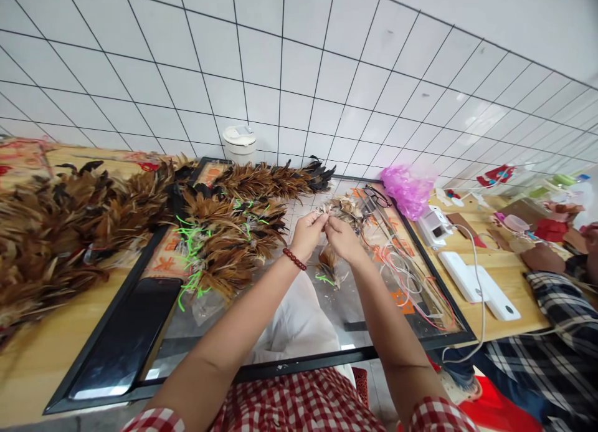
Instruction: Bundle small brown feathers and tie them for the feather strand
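My left hand [307, 234] and my right hand [343, 237] meet over the glass-topped table, thumbs and fingertips pinched close together. Small pale feather ends [323, 210] show at the fingertips; their full shape is hidden. Just beyond lies a pile of loose mottled feathers [348, 206]. Below my right hand rests a small brown feather bunch [329, 262] with a green tie. Several brown feather bunches with bright green ties [224, 239] are heaped left of my hands. Behind them stretches a long brown feather garland [261, 181] with a black end.
More feather garlands [70, 232] cover the left side. A black phone [131, 338] lies at the frame's left. A white lidded tub [240, 144] stands by the tiled wall. To the right are glasses [377, 196], a pink plastic bag [408, 190], cords [406, 270], white power banks [479, 285] and another person's sleeve [563, 304].
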A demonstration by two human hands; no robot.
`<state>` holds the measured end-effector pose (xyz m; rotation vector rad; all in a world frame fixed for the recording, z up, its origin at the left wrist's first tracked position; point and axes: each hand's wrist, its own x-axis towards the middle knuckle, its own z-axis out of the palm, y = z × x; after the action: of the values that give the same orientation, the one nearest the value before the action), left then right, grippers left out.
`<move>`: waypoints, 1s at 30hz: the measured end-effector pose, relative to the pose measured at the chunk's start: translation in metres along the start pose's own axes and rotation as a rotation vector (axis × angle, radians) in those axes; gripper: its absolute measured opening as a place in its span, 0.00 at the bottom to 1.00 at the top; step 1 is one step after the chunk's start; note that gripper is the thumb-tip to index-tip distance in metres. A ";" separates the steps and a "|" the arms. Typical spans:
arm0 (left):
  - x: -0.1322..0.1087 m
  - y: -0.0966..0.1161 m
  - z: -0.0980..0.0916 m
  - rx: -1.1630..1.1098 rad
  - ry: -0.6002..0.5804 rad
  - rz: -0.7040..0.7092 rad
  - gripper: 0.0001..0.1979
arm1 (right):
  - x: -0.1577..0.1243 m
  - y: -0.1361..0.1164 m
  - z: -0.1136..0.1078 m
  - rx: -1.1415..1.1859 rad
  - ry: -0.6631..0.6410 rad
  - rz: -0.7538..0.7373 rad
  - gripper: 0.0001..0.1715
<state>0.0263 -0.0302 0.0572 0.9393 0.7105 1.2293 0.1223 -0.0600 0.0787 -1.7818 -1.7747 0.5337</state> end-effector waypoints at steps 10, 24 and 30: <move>-0.003 0.008 -0.001 -0.061 -0.003 -0.015 0.09 | -0.010 0.005 -0.039 -0.101 0.051 -0.125 0.14; -0.014 0.038 -0.010 0.073 -0.628 -0.427 0.17 | 0.004 0.026 -0.052 0.685 -0.288 -0.172 0.20; -0.012 0.035 -0.014 -0.001 -0.641 -0.505 0.19 | 0.005 0.022 -0.042 0.749 -0.216 -0.197 0.12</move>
<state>-0.0042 -0.0370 0.0818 1.0012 0.3902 0.4391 0.1668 -0.0588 0.0973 -1.0501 -1.5581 1.1557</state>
